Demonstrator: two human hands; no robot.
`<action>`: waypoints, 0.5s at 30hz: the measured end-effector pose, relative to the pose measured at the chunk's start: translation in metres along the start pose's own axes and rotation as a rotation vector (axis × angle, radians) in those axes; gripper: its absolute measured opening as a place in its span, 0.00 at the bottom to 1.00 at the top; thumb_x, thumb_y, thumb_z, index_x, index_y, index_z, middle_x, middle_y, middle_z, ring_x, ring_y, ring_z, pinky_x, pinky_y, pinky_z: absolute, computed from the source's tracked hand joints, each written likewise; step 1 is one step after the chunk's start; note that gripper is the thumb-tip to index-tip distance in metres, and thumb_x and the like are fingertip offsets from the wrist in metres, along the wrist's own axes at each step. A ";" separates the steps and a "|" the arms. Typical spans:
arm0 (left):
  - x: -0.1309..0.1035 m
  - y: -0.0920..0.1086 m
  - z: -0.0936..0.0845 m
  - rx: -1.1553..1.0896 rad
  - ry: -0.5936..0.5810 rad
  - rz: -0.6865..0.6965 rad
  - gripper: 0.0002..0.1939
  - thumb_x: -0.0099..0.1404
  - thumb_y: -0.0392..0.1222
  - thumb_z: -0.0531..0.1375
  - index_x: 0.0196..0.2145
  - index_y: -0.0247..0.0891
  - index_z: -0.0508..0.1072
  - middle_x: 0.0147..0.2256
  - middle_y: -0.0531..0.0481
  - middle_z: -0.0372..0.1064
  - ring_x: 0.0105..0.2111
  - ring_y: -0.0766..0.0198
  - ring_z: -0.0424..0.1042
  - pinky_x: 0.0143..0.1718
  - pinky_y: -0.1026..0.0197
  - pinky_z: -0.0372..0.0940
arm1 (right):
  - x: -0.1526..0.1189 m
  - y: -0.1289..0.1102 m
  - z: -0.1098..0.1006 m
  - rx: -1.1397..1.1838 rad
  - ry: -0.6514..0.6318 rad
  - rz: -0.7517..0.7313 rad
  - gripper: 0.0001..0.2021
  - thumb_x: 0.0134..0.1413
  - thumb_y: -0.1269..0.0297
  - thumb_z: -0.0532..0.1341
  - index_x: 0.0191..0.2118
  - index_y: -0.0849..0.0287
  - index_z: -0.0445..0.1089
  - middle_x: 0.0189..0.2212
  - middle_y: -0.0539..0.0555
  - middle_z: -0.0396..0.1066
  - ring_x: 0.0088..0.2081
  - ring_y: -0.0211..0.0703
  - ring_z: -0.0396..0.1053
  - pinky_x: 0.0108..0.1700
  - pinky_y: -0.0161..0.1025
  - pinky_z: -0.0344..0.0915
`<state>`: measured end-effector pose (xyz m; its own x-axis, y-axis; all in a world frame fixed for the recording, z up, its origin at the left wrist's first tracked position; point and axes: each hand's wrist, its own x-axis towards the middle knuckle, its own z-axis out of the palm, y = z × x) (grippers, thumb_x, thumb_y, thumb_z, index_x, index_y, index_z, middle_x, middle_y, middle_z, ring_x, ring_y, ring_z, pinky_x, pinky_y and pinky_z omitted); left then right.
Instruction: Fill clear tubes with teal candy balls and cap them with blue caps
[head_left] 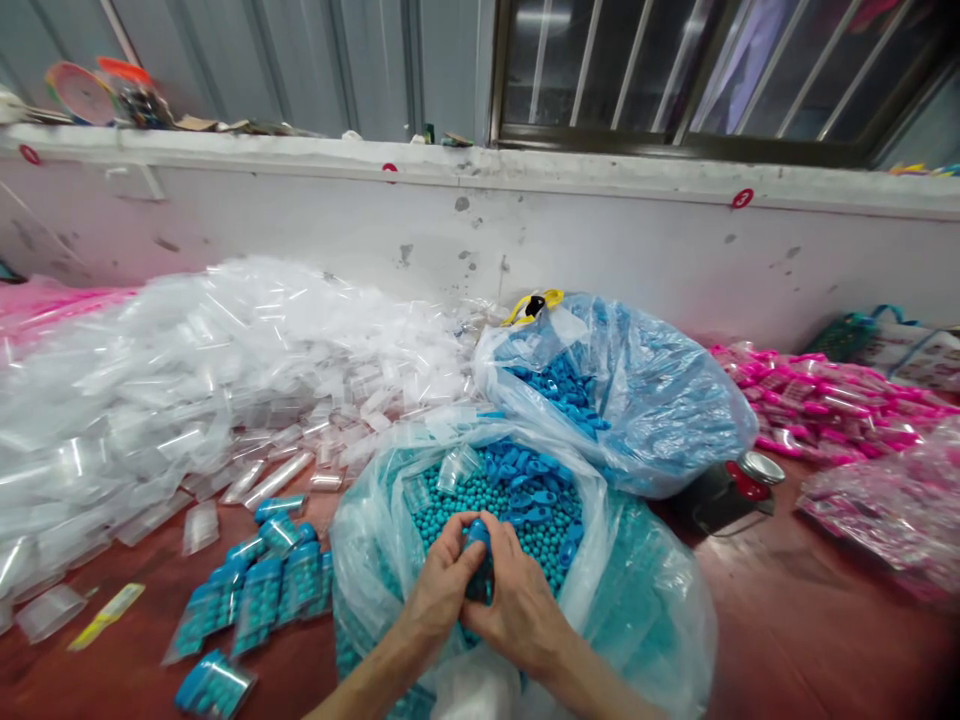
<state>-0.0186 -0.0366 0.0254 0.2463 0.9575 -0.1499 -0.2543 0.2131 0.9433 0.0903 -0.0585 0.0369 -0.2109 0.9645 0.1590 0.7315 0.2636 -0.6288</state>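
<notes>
Over an open plastic bag (367, 560), my left hand (439, 575) and my right hand (517, 600) are closed together on a small container with a blue cap (478, 535). Fingers cover most of its body. Inside the bag lie many teal beads (551, 560), with loose blue caps (529, 480) and clear empty containers (457, 467) on top. To the left, several capped containers filled with teal beads (259, 605) rest on the red surface.
A large heap of clear containers (225, 370) spreads across the left. Behind the bead bag sits another bag with blue caps (630, 400). Bright pink pieces (832, 400) are piled right. A metal-lidded jar (757, 475) and a yellow strip (107, 616) lie nearby.
</notes>
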 end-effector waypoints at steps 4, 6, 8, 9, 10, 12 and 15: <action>-0.003 0.006 0.009 -0.032 0.062 -0.026 0.15 0.52 0.47 0.60 0.36 0.39 0.63 0.22 0.58 0.60 0.22 0.72 0.59 0.25 0.69 0.55 | 0.002 0.003 0.001 -0.086 0.084 -0.113 0.33 0.38 0.65 0.59 0.54 0.68 0.51 0.45 0.66 0.62 0.43 0.55 0.66 0.40 0.48 0.66; -0.004 0.008 0.013 -0.006 0.096 -0.016 0.14 0.52 0.47 0.60 0.34 0.39 0.63 0.23 0.58 0.61 0.22 0.71 0.60 0.25 0.69 0.56 | 0.002 0.007 0.002 -0.097 0.092 -0.151 0.34 0.36 0.64 0.60 0.53 0.67 0.52 0.43 0.66 0.62 0.41 0.55 0.67 0.38 0.48 0.67; -0.004 0.007 0.014 0.048 0.100 0.006 0.12 0.53 0.45 0.59 0.34 0.39 0.63 0.23 0.58 0.61 0.23 0.70 0.61 0.26 0.68 0.56 | 0.001 0.012 0.005 -0.093 0.110 -0.174 0.35 0.35 0.63 0.61 0.53 0.67 0.52 0.42 0.66 0.63 0.40 0.55 0.68 0.37 0.47 0.68; -0.004 0.006 0.014 0.081 0.095 0.021 0.11 0.53 0.44 0.58 0.33 0.39 0.63 0.23 0.58 0.61 0.23 0.70 0.61 0.26 0.68 0.56 | 0.000 0.014 0.008 -0.087 0.124 -0.180 0.35 0.35 0.63 0.61 0.53 0.67 0.51 0.42 0.66 0.63 0.40 0.56 0.68 0.37 0.47 0.68; -0.003 0.005 0.013 0.115 0.089 0.039 0.10 0.54 0.44 0.57 0.33 0.39 0.63 0.23 0.58 0.61 0.23 0.70 0.60 0.25 0.68 0.56 | -0.002 0.015 0.012 -0.079 0.140 -0.182 0.35 0.35 0.63 0.62 0.53 0.67 0.51 0.43 0.66 0.63 0.41 0.56 0.67 0.37 0.47 0.68; -0.003 0.003 0.012 0.197 0.075 0.084 0.08 0.55 0.42 0.55 0.33 0.39 0.63 0.23 0.58 0.60 0.23 0.70 0.60 0.26 0.68 0.57 | -0.004 0.016 0.019 -0.059 0.183 -0.166 0.36 0.35 0.63 0.62 0.54 0.66 0.50 0.44 0.66 0.62 0.43 0.57 0.66 0.39 0.48 0.67; -0.003 0.008 0.010 0.397 0.065 0.153 0.06 0.57 0.41 0.52 0.33 0.39 0.63 0.24 0.57 0.60 0.24 0.69 0.61 0.28 0.67 0.58 | -0.004 0.010 0.022 0.006 0.174 -0.102 0.37 0.38 0.65 0.62 0.55 0.65 0.48 0.46 0.66 0.60 0.45 0.56 0.65 0.41 0.47 0.66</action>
<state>-0.0122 -0.0394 0.0359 0.1708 0.9853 -0.0058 0.0997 -0.0115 0.9949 0.0841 -0.0603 0.0134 -0.1681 0.9212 0.3509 0.7083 0.3604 -0.6070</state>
